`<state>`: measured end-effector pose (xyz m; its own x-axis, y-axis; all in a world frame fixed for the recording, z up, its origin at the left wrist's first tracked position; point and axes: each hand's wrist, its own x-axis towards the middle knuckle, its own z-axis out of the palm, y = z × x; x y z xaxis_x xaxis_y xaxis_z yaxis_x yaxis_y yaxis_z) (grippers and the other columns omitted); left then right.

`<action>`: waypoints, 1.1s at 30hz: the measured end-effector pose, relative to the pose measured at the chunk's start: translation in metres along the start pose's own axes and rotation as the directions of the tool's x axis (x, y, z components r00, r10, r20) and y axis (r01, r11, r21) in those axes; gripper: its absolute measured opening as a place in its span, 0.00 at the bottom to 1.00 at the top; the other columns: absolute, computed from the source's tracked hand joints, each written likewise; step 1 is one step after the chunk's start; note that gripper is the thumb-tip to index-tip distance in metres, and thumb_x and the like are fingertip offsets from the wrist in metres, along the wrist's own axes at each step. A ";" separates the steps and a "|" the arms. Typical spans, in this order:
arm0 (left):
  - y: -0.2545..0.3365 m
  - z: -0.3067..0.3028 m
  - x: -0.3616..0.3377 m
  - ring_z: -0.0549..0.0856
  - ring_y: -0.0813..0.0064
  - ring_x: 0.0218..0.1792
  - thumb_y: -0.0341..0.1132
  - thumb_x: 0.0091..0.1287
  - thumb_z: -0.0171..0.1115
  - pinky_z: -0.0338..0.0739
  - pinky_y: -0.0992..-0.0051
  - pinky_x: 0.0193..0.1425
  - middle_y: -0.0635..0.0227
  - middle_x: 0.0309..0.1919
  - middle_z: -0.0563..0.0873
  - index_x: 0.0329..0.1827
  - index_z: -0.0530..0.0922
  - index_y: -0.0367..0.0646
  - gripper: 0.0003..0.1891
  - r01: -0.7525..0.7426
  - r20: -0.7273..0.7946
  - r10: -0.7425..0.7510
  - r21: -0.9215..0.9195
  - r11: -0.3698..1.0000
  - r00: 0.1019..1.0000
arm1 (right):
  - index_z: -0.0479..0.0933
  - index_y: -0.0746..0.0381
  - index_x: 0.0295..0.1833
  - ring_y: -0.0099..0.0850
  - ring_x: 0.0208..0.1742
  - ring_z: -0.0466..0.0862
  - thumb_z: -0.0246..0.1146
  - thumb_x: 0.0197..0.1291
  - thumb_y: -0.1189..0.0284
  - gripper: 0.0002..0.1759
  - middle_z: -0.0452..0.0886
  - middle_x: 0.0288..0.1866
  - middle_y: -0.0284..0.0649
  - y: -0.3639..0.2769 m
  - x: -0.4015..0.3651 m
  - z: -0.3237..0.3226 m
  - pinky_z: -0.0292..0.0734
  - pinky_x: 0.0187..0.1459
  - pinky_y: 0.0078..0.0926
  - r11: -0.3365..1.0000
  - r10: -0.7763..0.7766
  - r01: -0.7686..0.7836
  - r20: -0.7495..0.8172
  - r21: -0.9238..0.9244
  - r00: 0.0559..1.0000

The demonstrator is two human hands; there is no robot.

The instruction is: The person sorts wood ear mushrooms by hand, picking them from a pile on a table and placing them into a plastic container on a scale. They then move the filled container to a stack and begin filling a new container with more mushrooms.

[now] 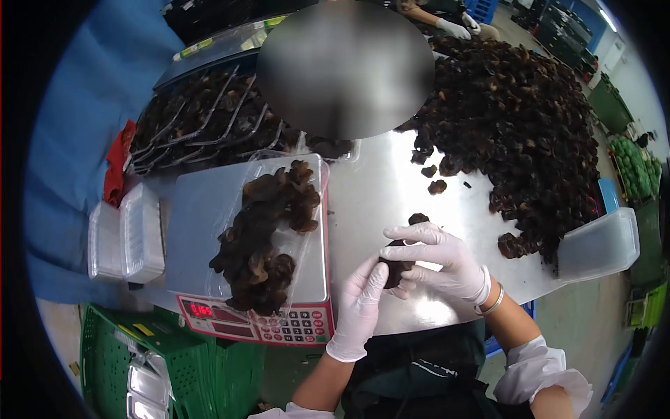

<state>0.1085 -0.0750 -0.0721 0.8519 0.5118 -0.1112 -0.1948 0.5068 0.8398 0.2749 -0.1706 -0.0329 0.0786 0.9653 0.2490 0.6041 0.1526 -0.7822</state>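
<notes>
Both white-gloved hands meet over the metal table around one dark brown, ruffled fungus piece (396,271). My left hand (361,300) pinches its left side with thumb and fingers. From the right, my right hand (443,262) holds the same piece, its fingers curled over the top and side. Just above the fingers lies another small dark piece (419,218). To the left, a clear plastic tray (301,262) with a heap of dark fungus (262,237) rests on a scale (202,230), whose red display (201,309) seems to read 0.165.
A large fungus pile (516,119) covers the table's right side, with a translucent container (600,244) at its edge. Filled trays (209,119) stand at the back left, empty stacked trays (142,234) at far left. Green crates (167,356) stand below. A co-worker's gloved hands (457,28) are at the top.
</notes>
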 end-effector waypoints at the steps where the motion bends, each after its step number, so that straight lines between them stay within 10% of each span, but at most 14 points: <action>1: -0.004 0.003 0.001 0.89 0.67 0.43 0.38 0.83 0.50 0.86 0.70 0.43 0.54 0.52 0.87 0.66 0.76 0.33 0.19 0.006 -0.023 -0.007 -0.059 0.998 1.000 | 0.84 0.55 0.63 0.37 0.63 0.81 0.69 0.62 0.78 0.22 0.80 0.67 0.45 0.004 -0.010 0.004 0.76 0.66 0.32 0.989 0.080 -0.067 -0.089 0.135 0.993; 11: -0.033 0.015 0.000 0.88 0.76 0.43 0.27 0.79 0.53 0.85 0.76 0.46 0.61 0.53 0.88 0.66 0.78 0.33 0.17 0.163 0.148 -0.204 0.250 0.955 0.968 | 0.83 0.63 0.60 0.32 0.52 0.84 0.66 0.60 0.77 0.21 0.86 0.51 0.43 0.010 -0.083 0.009 0.77 0.57 0.29 0.910 0.352 -0.255 -0.283 0.328 0.892; 14: -0.059 0.010 -0.004 0.87 0.80 0.39 0.31 0.78 0.59 0.83 0.77 0.45 0.64 0.47 0.90 0.63 0.81 0.37 0.15 0.034 0.119 -0.106 0.498 0.867 0.987 | 0.82 0.69 0.48 0.29 0.49 0.84 0.62 0.55 0.81 0.14 0.85 0.46 0.40 -0.012 -0.152 -0.011 0.79 0.54 0.29 0.667 0.718 -0.419 -0.379 0.616 0.584; 20: -0.078 0.010 -0.004 0.89 0.65 0.33 0.31 0.71 0.65 0.83 0.71 0.40 0.59 0.41 0.90 0.55 0.84 0.42 0.11 -0.216 0.122 0.189 0.744 0.633 0.974 | 0.82 0.71 0.47 0.26 0.45 0.86 0.65 0.59 0.82 0.10 0.88 0.42 0.40 -0.019 -0.329 -0.074 0.82 0.51 0.26 0.370 0.927 -0.813 -0.240 0.449 0.289; 22: -0.079 0.011 -0.001 0.89 0.61 0.34 0.32 0.71 0.65 0.84 0.67 0.40 0.60 0.42 0.90 0.52 0.85 0.43 0.09 -0.264 0.145 0.245 0.778 0.570 0.959 | 0.82 0.71 0.47 0.24 0.44 0.85 0.66 0.61 0.79 0.10 0.88 0.41 0.41 -0.028 -0.317 -0.081 0.81 0.51 0.26 0.182 0.926 -0.982 -0.343 0.045 0.156; 25: -0.082 0.008 -0.005 0.89 0.60 0.35 0.32 0.71 0.64 0.84 0.66 0.41 0.60 0.42 0.90 0.51 0.85 0.43 0.09 -0.309 0.174 0.286 0.778 0.548 0.942 | 0.82 0.70 0.49 0.23 0.44 0.84 0.64 0.60 0.81 0.12 0.87 0.42 0.39 -0.050 -0.201 -0.077 0.78 0.46 0.23 0.444 0.885 -0.889 -0.211 0.113 0.415; 29: -0.084 0.004 -0.004 0.89 0.59 0.38 0.34 0.72 0.62 0.84 0.64 0.43 0.59 0.41 0.90 0.52 0.84 0.44 0.09 -0.334 0.207 0.280 0.762 0.555 0.937 | 0.84 0.67 0.50 0.34 0.44 0.85 0.67 0.58 0.79 0.14 0.87 0.46 0.44 -0.048 -0.051 -0.042 0.78 0.51 0.28 0.895 0.409 -0.424 -0.122 -0.139 0.904; 33: -0.084 0.002 -0.006 0.89 0.56 0.40 0.33 0.72 0.61 0.84 0.62 0.45 0.58 0.41 0.89 0.53 0.84 0.44 0.10 -0.337 0.223 0.267 0.773 0.537 0.938 | 0.76 0.63 0.67 0.40 0.52 0.83 0.71 0.58 0.73 0.30 0.83 0.52 0.44 -0.042 0.069 -0.011 0.78 0.52 0.32 0.969 0.204 -0.208 -0.040 -0.132 0.978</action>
<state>0.1207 -0.1219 -0.1414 0.8550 0.4605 0.2384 -0.0156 -0.4367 0.8995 0.2633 -0.1124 0.0238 0.2322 0.9668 0.1069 0.6741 -0.0807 -0.7342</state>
